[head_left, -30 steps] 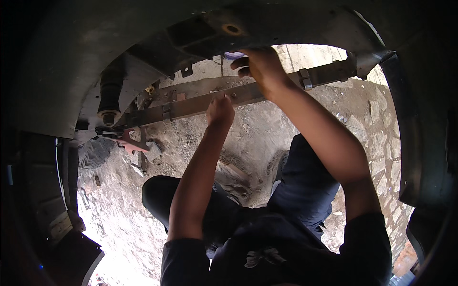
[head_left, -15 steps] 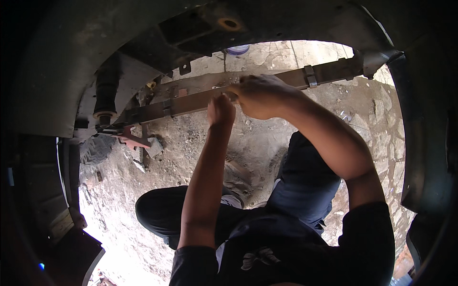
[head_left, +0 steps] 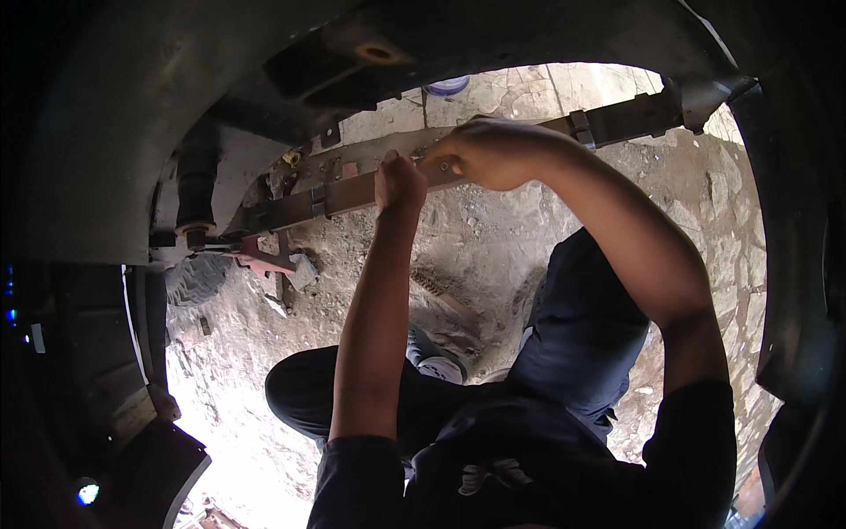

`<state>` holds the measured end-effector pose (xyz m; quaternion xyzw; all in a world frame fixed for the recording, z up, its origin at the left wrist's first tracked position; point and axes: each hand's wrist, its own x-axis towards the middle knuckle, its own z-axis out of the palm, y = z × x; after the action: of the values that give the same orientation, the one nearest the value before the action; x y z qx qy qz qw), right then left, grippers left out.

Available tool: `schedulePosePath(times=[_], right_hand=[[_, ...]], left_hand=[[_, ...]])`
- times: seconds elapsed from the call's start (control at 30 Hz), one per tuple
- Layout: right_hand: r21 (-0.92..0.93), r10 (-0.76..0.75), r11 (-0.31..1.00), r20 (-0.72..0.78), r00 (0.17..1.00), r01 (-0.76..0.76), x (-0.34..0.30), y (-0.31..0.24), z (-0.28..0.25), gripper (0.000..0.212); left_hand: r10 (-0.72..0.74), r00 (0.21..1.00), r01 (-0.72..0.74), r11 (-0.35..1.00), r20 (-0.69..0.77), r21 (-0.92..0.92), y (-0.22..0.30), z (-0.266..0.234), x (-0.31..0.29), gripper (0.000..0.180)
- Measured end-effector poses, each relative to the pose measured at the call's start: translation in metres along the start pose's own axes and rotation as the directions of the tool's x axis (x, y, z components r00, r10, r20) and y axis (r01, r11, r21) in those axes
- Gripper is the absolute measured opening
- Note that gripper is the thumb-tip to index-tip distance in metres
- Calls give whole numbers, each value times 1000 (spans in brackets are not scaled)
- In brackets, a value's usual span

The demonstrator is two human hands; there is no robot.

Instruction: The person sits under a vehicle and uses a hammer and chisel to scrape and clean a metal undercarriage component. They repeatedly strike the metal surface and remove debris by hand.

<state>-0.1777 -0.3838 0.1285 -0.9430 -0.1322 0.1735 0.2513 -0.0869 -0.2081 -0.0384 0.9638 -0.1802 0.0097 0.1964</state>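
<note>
Dirt-and-stone ground [head_left: 520, 216] below the fingers, dark vehicle panel [head_left: 79, 150] arching over and left of them. Metal bar [head_left: 352, 192] sits right at both hands' fingers; long axis runs crosswise, low end off to their left, high end to their right. Left hand [head_left: 401, 182] curled at bar; can't tell if it grips anything. Right hand [head_left: 498, 154] has bent fingers reaching toward the left fist; grasp hidden, contact unclear. Small round fitting [head_left: 444, 166] on the bar lies between the hands, right one nearer. Metal clip [head_left: 318, 201] left of left fingers.
</note>
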Motion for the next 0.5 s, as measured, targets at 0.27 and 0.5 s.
schedulePosePath(times=[0.27,0.5], right_hand=[[-9,-52,999,-23,998,52,-33,-31,-4,53],[-19,48,999,-41,998,-49,-17,8,2,51]], left_hand=[[121,991,-124,990,-52,-63,-29,2,-12,26],[235,964,-230,972,-123,58,-19,11,-44,24]])
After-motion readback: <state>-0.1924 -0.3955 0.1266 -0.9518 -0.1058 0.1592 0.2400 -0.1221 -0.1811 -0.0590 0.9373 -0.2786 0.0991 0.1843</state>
